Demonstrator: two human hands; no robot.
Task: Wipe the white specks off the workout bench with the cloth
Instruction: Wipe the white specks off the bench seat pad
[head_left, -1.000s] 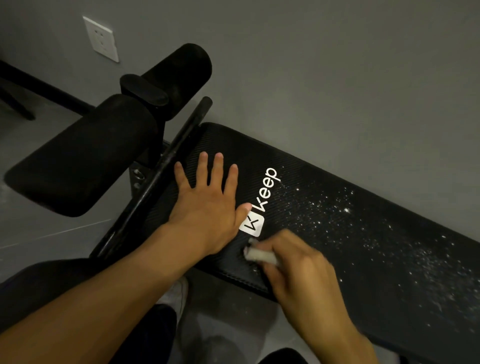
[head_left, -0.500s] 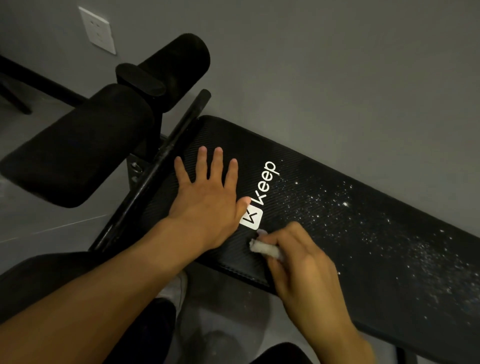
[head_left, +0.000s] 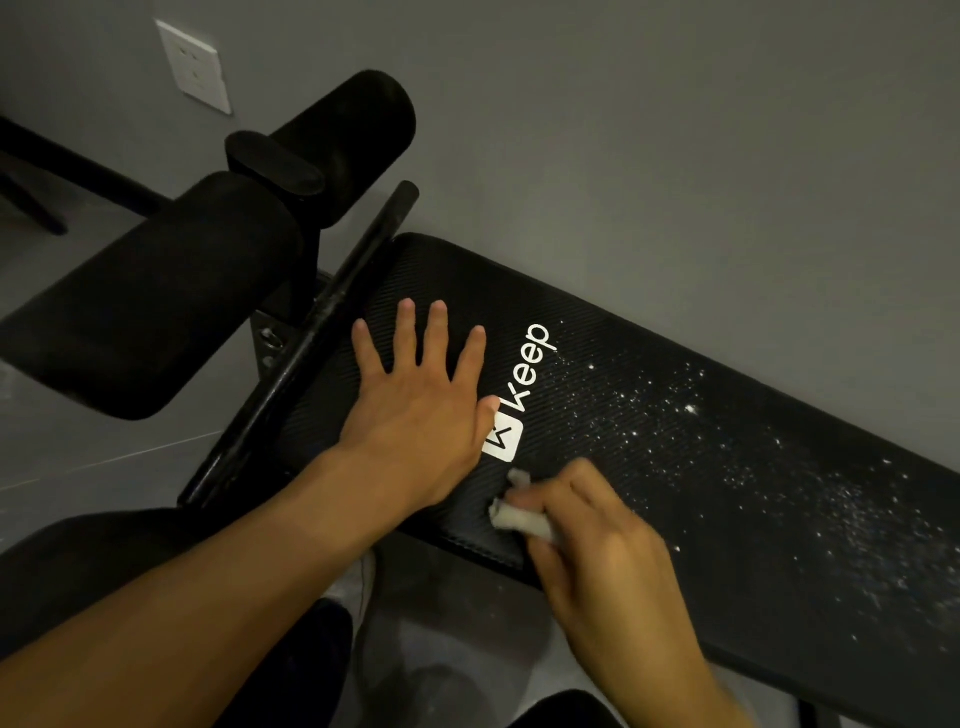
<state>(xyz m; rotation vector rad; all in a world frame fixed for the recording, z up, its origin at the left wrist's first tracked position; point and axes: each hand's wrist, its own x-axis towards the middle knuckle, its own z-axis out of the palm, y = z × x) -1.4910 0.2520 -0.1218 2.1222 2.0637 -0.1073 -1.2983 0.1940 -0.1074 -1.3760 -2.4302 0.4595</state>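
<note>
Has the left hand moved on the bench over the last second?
No. The left hand stays flat, thumb tip beside the white logo as before.

Black bench (head_left: 649, 467) dusted with white specks (head_left: 779, 467), small white cloth (head_left: 519, 519) on its near edge.
The bench runs from the frame's centre down to the right edge, its ribbed black pad printed with a white "Keep" logo. The specks scatter from just right of the logo to the right edge of the frame, thicker toward the right. The cloth is a crumpled wad touching the pad just below the logo, near the lower edge, pinched in the right grip (head_left: 613, 561), which covers part of it.
</note>
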